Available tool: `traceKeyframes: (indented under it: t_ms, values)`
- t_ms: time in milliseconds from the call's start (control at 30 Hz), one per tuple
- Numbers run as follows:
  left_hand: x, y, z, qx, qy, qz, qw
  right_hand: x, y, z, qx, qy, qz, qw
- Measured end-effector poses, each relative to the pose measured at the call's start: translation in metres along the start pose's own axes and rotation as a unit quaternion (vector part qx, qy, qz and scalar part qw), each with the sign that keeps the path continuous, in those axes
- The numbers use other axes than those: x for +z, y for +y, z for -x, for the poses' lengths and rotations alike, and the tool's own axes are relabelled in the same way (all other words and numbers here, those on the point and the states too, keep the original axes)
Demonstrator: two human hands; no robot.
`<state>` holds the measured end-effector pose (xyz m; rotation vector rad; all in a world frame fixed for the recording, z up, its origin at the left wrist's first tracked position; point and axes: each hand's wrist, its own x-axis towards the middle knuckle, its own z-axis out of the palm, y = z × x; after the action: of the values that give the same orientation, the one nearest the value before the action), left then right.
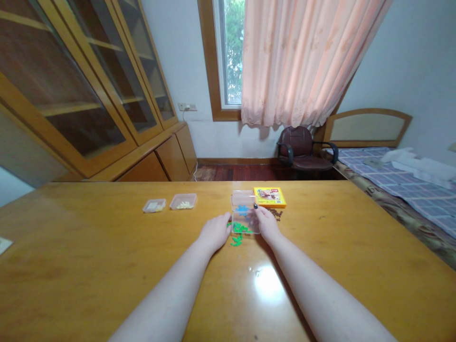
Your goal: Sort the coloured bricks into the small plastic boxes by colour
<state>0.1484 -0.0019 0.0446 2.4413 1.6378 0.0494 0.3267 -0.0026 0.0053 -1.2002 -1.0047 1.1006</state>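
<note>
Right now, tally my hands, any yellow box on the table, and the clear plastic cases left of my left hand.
Hands: 2
Yellow box: 1
Clear plastic cases left of the left hand: 2
Total: 5

2 arms (166, 294) reach forward, hands (215, 232) apart.

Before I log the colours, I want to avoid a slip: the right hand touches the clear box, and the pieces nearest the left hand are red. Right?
Only the colour is wrong: the head view shows the pieces nearest the left hand are green. The right hand does touch the clear box.
</note>
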Motion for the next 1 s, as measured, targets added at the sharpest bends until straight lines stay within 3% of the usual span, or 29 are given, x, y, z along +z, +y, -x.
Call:
traceKeyframes:
  t_ms: [200,700,1000]
  values:
    - [-0.005,0.002,0.002,0.039,-0.002,0.058,0.998,0.001,-0.002,0.000,0.006,0.007,-0.024,1.000]
    - [-0.004,0.001,0.001,0.029,-0.022,0.058,0.998,0.000,-0.002,-0.002,0.007,0.029,-0.052,0.998]
    - [0.007,-0.005,-0.003,0.032,0.027,0.037,0.998,-0.001,-0.011,0.000,0.020,0.078,-0.076,0.994]
